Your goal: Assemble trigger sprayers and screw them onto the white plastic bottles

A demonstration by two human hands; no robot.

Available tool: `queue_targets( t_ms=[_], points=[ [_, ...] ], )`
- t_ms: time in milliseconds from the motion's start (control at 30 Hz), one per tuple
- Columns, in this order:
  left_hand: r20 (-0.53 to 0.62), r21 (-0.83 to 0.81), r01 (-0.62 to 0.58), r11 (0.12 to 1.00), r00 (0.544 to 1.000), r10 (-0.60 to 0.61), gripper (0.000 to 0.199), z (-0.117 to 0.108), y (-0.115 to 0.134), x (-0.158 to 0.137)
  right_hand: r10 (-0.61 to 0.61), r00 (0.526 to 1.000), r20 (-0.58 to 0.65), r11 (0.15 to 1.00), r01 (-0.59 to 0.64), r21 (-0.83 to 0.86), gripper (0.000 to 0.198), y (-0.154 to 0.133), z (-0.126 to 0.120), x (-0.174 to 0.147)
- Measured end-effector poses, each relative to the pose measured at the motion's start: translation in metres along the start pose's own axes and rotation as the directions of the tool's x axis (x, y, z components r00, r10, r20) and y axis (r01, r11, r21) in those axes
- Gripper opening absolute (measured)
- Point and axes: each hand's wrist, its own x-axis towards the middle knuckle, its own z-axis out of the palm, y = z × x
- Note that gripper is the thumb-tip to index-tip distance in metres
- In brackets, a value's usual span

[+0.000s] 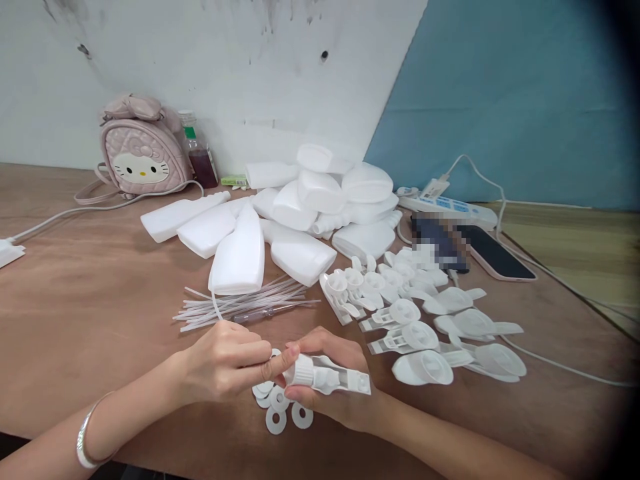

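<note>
My right hand (345, 393) is closed round a white trigger sprayer head (327, 377), its ribbed collar facing left. The index finger of my left hand (230, 363) reaches to the collar's open end, while the other fingers are curled. A thin white tube (215, 303) sticks up out of that left hand; its lower end is hidden in the fingers. Below both hands lie several flat white ring washers (276, 420). More thin tubes (250, 303) are bundled on the table just beyond my left hand. Several loose sprayer parts (415, 337) lie right of my right hand.
White bottles (237, 257) are piled toward the wall. At the back left stand a pink bag (137, 150) and a bottle of dark liquid (203, 163). A power strip (460, 210), a phone (497, 252) and cables are at the right, near the table edge.
</note>
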Motion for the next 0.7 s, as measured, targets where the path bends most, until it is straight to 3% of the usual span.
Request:
queue_targets(
  t_ms=[333, 500, 600, 700],
  points=[
    [0.079, -0.044, -0.017, 0.999, 0.997, 0.021, 0.043, -0.01, 0.002, 0.007, -0.068, 0.998, -0.004, 0.997, 0.067, -0.042, 0.028, 0.0, 0.001, 0.002],
    [0.158, -0.034, 0.004, 0.999, 0.987, 0.001, 0.039, -0.015, -0.002, 0.004, -0.072, 0.996, 0.049, 0.997, 0.074, -0.033, 0.026, -0.001, -0.002, 0.003],
    [0.175, 0.07, 0.071, 0.995, 0.981, -0.082, 0.038, -0.023, 0.001, 0.006, 0.002, 0.999, 0.041, 1.0, -0.003, 0.016, 0.025, -0.003, -0.004, 0.004],
    [0.13, 0.142, 0.227, 0.964, 0.961, -0.245, 0.035, -0.039, 0.012, 0.013, 0.048, 0.998, 0.029, 0.998, -0.05, 0.049, 0.027, -0.003, -0.005, 0.004]
  ],
)
